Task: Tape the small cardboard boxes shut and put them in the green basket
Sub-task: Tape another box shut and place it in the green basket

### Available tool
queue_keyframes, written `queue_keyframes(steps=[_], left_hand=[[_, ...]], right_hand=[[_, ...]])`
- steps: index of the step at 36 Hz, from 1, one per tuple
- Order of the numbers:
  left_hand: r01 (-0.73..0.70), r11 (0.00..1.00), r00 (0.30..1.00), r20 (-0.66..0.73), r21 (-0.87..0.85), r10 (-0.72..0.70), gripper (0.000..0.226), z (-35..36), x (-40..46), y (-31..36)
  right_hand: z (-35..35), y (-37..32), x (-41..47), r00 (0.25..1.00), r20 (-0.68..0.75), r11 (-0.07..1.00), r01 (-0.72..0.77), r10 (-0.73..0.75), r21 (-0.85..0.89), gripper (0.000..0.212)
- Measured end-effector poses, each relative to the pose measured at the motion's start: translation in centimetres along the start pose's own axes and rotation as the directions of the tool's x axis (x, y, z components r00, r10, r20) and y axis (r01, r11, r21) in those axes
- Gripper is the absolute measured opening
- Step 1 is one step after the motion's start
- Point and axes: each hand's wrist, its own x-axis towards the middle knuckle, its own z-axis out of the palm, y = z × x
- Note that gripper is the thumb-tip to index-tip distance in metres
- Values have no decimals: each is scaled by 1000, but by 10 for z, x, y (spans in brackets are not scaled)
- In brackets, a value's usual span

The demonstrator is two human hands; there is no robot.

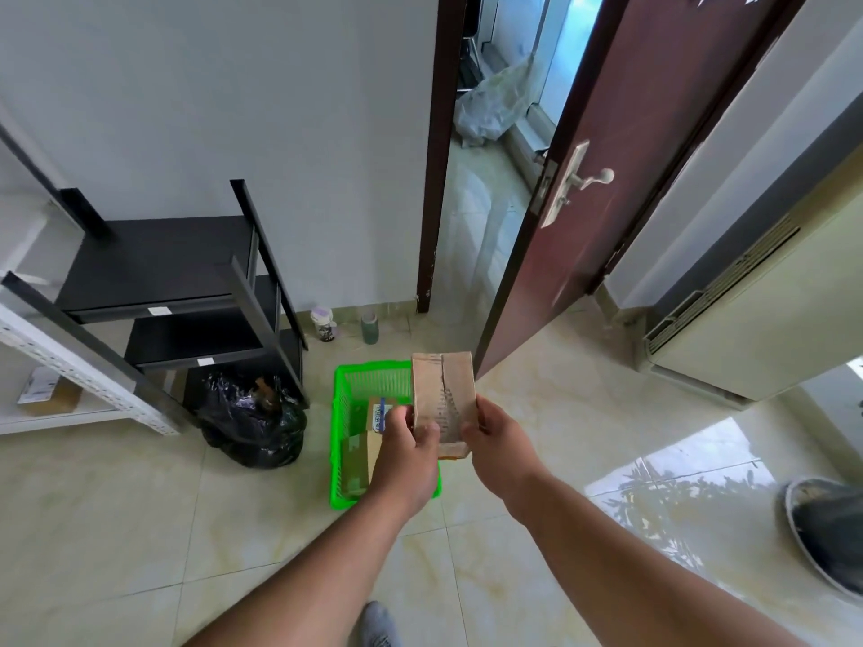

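Both bare forearms reach forward and slightly inward, meeting over the near end of the green basket (343, 413). The left hand (408, 452) is knuckles-up, its fingers (427, 434) curled round the left edge of a small cardboard box (443, 403) held above the basket's right side. The right hand (497, 443) mirrors it on the box's right edge, thumb on the near face, wrist bent a little inward. The two hands sit just beside each other, not touching.

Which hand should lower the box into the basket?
Probably left. Left hand grips the cardboard box directly over the green basket; right hand holds its other edge, outside the basket's rim.
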Motion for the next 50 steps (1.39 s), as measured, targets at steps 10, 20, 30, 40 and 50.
queue_keyframes(steps=[10, 20, 30, 40, 50], left_hand=[[41, 999, 999, 30, 33, -42, 26, 19, 30, 5], [108, 994, 994, 11, 34, -108, 32, 75, 81, 3], [185, 982, 975, -119, -26, -187, 26, 105, 138, 3], [277, 961, 911, -315, -10, -266, 58, 76, 195, -7], [327, 940, 881, -328, -95, -340, 51, 53, 176, -23]], right_hand=[[-13, 12, 47, 997, 28, 998, -68, 69, -16, 46], [-49, 43, 118, 979, 96, 982, -174, 180, -71, 43], [-55, 60, 203, 947, 222, 964, -193, 232, -184, 47], [-40, 46, 277, 915, 255, 919, -226, 314, -322, 58], [-52, 46, 268, 900, 250, 914, -283, 358, -290, 54]])
